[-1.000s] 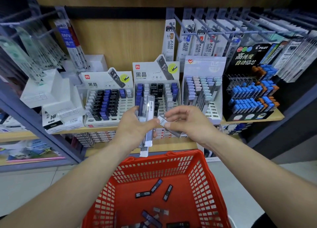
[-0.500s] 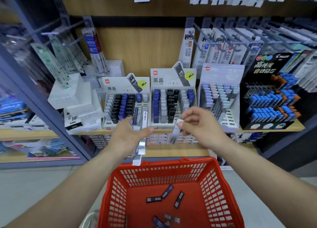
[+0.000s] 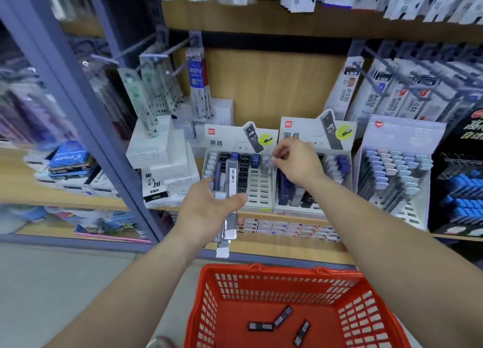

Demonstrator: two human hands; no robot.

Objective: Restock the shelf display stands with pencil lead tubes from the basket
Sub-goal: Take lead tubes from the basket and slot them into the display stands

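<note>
Here, far left of the hands, a hanging blue-labelled pack reads "BRFV". Stacked white cardboard boxes sit below it, just left of the left hand. That hand's fingers and thumb are curled round a bundle of long grey and blue pencil lead tubes, one of which bears a white barcode strip. The bundle stands roughly upright in front of the left white cardboard display stand, which is printed with a red logo, "黑晶" and a tube picture marked "HB 0.7". The stand's left columns hold black and blue tubes. The right hand, up and to the right of the left one, pinches a small pale tube, blurred, over that stand's right columns. Behind the right hand is a second white stand with the same print, and white hanging packs above it read "JF-0.5". Further right stands a pale display rack of light-blue and pink capped tubes. Below both hands, a red plastic basket holds three dark loose tubes lying on its floor.
</note>
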